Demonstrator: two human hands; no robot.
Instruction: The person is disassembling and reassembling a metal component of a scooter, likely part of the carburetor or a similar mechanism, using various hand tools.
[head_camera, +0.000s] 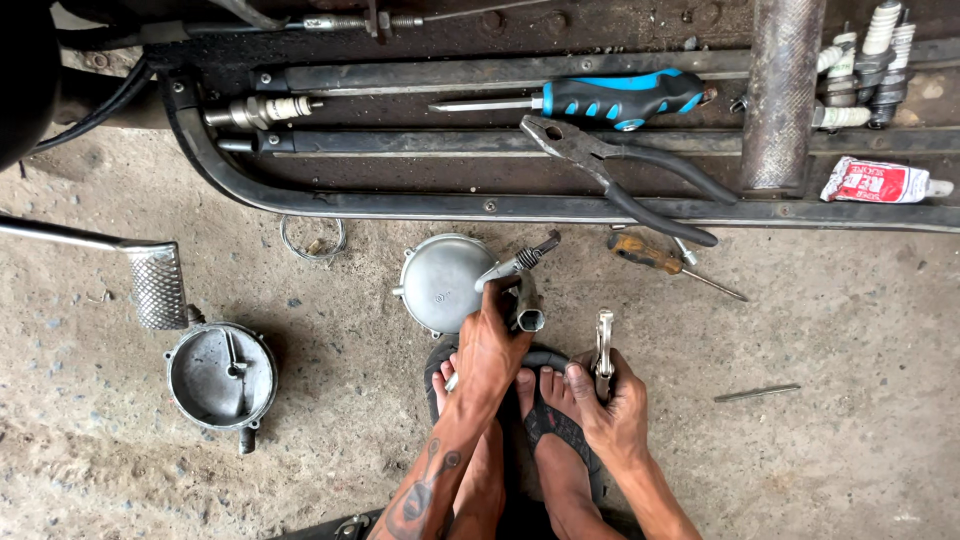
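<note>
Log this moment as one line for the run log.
left hand: grips metal part | right hand: holds wrench | nearby: round cover, pliers, screwdriver | surface: concrete floor

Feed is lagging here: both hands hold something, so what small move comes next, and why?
Probably bring the wrench in the right hand across to the tube-shaped metal part gripped by the left hand; the two are apart, and the wrench's head points up beside it.

Concrete floor (850, 450) bears a round metal cover (438, 282); open housing (220, 375); orange-handled screwdriver (650, 255).
</note>
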